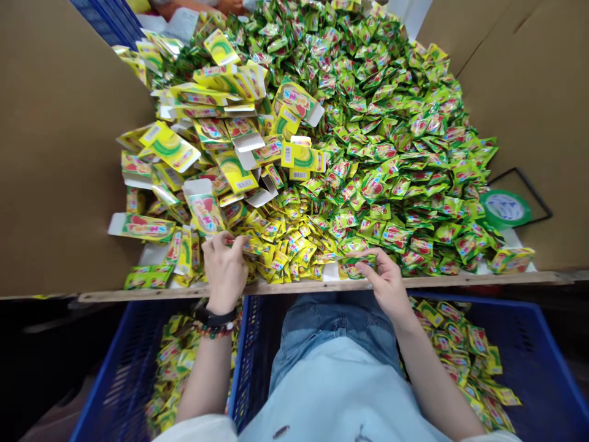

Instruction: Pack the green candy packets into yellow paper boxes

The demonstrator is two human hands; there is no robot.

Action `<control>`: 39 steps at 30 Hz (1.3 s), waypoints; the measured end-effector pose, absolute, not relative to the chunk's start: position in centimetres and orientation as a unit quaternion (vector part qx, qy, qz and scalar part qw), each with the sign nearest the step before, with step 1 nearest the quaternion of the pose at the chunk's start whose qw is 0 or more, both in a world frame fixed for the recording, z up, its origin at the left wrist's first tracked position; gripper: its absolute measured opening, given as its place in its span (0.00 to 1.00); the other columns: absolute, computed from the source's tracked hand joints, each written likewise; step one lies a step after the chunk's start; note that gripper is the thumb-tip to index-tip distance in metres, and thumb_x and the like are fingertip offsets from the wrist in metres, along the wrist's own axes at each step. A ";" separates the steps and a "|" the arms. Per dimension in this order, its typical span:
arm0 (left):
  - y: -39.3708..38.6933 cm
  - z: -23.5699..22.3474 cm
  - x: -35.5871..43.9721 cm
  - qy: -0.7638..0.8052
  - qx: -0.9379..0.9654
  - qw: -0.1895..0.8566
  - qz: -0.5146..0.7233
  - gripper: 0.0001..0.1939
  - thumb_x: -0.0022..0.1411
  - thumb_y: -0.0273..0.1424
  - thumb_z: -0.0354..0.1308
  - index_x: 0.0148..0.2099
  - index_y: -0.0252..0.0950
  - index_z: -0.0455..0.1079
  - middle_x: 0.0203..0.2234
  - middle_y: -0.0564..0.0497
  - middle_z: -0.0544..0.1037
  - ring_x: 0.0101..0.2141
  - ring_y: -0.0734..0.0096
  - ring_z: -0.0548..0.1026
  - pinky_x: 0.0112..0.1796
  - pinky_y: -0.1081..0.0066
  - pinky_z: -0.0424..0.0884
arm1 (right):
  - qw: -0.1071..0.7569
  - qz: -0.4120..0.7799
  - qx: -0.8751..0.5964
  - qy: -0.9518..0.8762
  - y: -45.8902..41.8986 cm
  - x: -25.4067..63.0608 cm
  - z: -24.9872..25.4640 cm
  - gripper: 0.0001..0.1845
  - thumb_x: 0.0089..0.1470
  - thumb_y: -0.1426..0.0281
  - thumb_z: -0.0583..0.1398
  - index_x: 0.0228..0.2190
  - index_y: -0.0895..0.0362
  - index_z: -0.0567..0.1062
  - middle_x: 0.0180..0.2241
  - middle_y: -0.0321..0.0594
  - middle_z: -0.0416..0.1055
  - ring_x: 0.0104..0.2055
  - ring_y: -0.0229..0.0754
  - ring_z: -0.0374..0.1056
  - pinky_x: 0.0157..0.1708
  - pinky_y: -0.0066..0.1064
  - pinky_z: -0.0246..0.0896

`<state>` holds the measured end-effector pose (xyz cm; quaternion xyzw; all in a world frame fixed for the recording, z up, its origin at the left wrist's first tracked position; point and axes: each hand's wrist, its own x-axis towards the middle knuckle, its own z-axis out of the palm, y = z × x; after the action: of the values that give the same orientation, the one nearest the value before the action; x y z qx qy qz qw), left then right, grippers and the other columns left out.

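My right hand (385, 279) pinches a green packet (352, 267) with watermelon print between thumb and fingers, low over the table's front edge. My left hand (225, 270) has its fingers curled at the near side of the yellow packets; what they grip is mostly hidden. Just beyond it stands an open-flapped small carton (205, 209). Small yellow packets (294, 245) lie between both hands. Behind them rises a large heap of green packets (377, 135). Many yellow banana-print cartons (170, 147), several with white flaps open, are piled on the left.
Cardboard walls (59, 147) flank the heap on both sides. A green tape roll (506, 207) leans at the right. A wooden strip (414, 282) edges the table. Beneath it, blue crates (534, 344) hold packets. At the top, part of another person shows beside a blue basket (108, 21).
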<state>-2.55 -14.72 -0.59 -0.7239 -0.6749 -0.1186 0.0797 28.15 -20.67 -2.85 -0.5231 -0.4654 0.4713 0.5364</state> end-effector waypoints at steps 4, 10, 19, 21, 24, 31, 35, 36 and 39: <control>-16.0 0.6 -1.3 -0.616 -0.768 0.105 -0.144 0.16 0.60 0.20 0.50 0.44 0.40 0.75 0.49 0.45 0.74 0.49 0.48 0.62 0.46 0.53 0.60 | 0.479 0.508 -0.483 -0.529 -21.2 26.0 -1.5 0.04 0.59 0.69 0.59 0.37 0.52 0.74 0.48 0.42 0.77 0.53 0.46 0.71 0.53 0.40 0.64; -17.3 1.4 2.2 -0.444 -0.864 -0.001 -0.239 0.11 0.65 0.26 0.54 0.46 0.44 0.73 0.41 0.51 0.79 0.47 0.59 0.66 0.49 0.58 0.59 | 0.388 0.332 -0.409 -0.756 -21.4 21.9 -1.0 0.13 0.62 0.76 0.52 0.38 0.55 0.76 0.61 0.50 0.65 0.59 0.49 0.66 0.54 0.42 0.66; -18.8 -3.6 10.3 -0.478 -0.511 -0.423 -0.576 0.30 0.65 0.46 0.54 0.64 0.41 0.52 0.52 0.41 0.70 0.48 0.63 0.74 0.48 0.64 0.70 | 0.456 0.196 -0.435 -0.751 -22.2 23.5 -3.0 0.17 0.61 0.80 0.50 0.44 0.54 0.74 0.57 0.49 0.68 0.60 0.46 0.65 0.55 0.41 0.67; -18.8 -4.1 11.2 -0.485 -0.470 -0.472 -0.567 0.28 0.64 0.44 0.55 0.61 0.40 0.56 0.45 0.44 0.74 0.40 0.67 0.76 0.44 0.65 0.73 | 0.447 0.241 -0.427 -0.748 -22.7 24.3 -2.5 0.15 0.61 0.79 0.51 0.43 0.53 0.74 0.55 0.48 0.70 0.59 0.46 0.66 0.55 0.40 0.66; -18.6 -4.1 11.6 -0.553 -0.519 -0.398 -0.516 0.27 0.55 0.39 0.64 0.54 0.38 0.62 0.36 0.51 0.75 0.33 0.69 0.75 0.39 0.67 0.73 | 0.536 0.263 -0.490 -0.635 -23.0 25.9 -1.1 0.11 0.60 0.77 0.55 0.40 0.51 0.72 0.46 0.43 0.74 0.51 0.43 0.71 0.50 0.38 0.68; -19.7 -4.6 13.2 -0.528 -0.698 -0.255 -0.411 0.23 0.48 0.26 0.63 0.49 0.37 0.68 0.40 0.48 0.78 0.39 0.63 0.77 0.40 0.65 0.73 | 0.502 0.259 -0.540 -0.624 -21.3 28.1 2.0 0.07 0.61 0.73 0.56 0.39 0.52 0.73 0.40 0.41 0.71 0.46 0.45 0.69 0.47 0.37 0.66; -20.0 -5.3 14.1 -0.520 -0.720 -0.219 -0.404 0.21 0.49 0.26 0.62 0.48 0.36 0.68 0.37 0.48 0.78 0.36 0.63 0.77 0.38 0.66 0.73 | 0.379 0.263 -0.580 -0.671 -20.8 28.2 2.7 0.08 0.60 0.74 0.55 0.37 0.54 0.74 0.39 0.43 0.70 0.44 0.45 0.68 0.44 0.36 0.65; -20.1 -5.5 14.3 -0.514 -0.723 -0.213 -0.409 0.20 0.50 0.27 0.62 0.48 0.36 0.68 0.36 0.47 0.78 0.36 0.63 0.77 0.38 0.66 0.74 | 0.366 0.248 -0.589 -0.677 -20.9 28.0 2.6 0.09 0.60 0.74 0.55 0.37 0.54 0.75 0.39 0.43 0.70 0.43 0.45 0.68 0.43 0.36 0.65; -20.0 -6.4 14.7 -0.501 -0.713 -0.201 -0.446 0.17 0.56 0.29 0.59 0.49 0.36 0.67 0.37 0.46 0.78 0.37 0.63 0.78 0.38 0.66 0.75 | 0.368 0.178 -0.602 -0.686 -20.9 26.8 1.8 0.12 0.60 0.75 0.55 0.42 0.54 0.76 0.36 0.42 0.70 0.39 0.45 0.68 0.41 0.36 0.64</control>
<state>14.74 -20.05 -6.35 -0.7133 -0.5013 -0.4464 -0.2014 26.78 -20.94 1.83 -0.6017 -0.6864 0.1781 0.3675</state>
